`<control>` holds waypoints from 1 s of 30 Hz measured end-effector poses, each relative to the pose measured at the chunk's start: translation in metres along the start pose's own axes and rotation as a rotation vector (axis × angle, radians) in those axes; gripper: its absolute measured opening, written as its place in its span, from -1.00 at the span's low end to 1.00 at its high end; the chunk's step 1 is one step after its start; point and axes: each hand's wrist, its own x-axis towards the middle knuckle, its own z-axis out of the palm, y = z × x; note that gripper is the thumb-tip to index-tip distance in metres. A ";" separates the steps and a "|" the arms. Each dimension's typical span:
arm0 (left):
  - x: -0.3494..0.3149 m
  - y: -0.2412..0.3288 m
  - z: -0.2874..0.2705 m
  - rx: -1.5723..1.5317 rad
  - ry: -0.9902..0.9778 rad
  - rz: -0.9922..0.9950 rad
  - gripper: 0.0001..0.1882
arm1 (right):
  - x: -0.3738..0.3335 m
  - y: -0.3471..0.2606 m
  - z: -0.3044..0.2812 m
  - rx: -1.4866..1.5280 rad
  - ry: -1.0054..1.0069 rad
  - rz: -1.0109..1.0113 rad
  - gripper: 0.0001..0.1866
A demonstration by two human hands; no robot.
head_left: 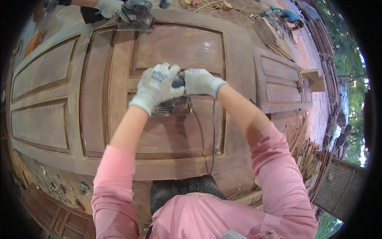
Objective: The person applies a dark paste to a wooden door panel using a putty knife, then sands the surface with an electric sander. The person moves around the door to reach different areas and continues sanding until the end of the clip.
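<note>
A dark electric sander (172, 106) rests flat on a large brown wooden door panel (175, 131) in front of me. Both my hands wear white knit gloves with blue print. My left hand (156, 84) wraps over the sander's top from the left. From the right, my right hand (200, 82) grips the sander's upper end, its fingers closed and partly hidden. A thin black cord (213, 135) trails from the machine toward my body, crossing the door's near edge. The door has raised mouldings and recessed panels, with pale dust on its surface.
At the far left, a co-worker's gloved hand (109, 8) holds another sander (136, 16) on the same door. A second door (280, 81) lies to the right, beside a wooden block (314, 79). Another person (290, 16) works farther off, near scattered cables (215, 4).
</note>
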 end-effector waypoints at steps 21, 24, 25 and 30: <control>-0.161 0.110 0.043 -0.379 0.248 0.179 -0.72 | -0.209 -0.094 0.106 0.379 0.078 0.148 -0.66; -0.179 0.067 0.011 -0.281 0.305 0.130 -0.78 | -0.170 -0.154 0.098 0.407 0.086 0.222 -0.59; -0.179 0.052 0.007 -0.262 0.352 0.112 -0.84 | -0.151 -0.168 0.095 0.383 0.076 0.253 -0.55; -0.150 -0.005 -0.007 -0.192 0.439 0.076 -0.79 | -0.087 -0.184 0.062 0.306 -0.021 0.314 -0.39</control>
